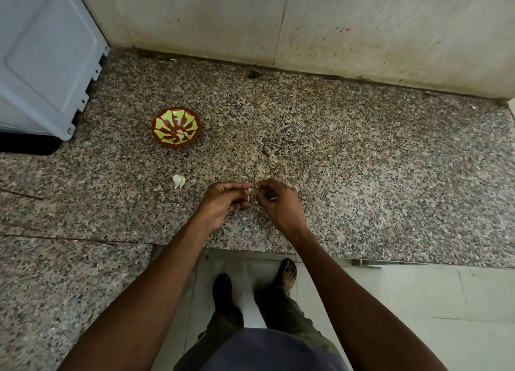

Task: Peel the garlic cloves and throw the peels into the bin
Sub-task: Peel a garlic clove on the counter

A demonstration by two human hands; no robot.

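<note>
My left hand (226, 201) and my right hand (278, 203) meet over the speckled granite counter (362, 175), fingers curled. Between the fingertips of both hands shows a small white garlic clove (250, 192), pinched from both sides; most of it is hidden by the fingers. Thin scraps of peel (245, 218) lie on the counter just below the hands. A loose unpeeled garlic clove (178, 181) lies on the counter to the left of my left hand. Farther back left stands a red and yellow-green patterned bowl (164, 122) with pale garlic pieces (180, 135) in its bottom.
A grey-white appliance (41, 64) stands at the counter's far left. A stained tiled wall (306, 22) closes the back. The counter's front edge runs just below my wrists, with floor tiles (418, 301) and my feet beneath. No bin is in view.
</note>
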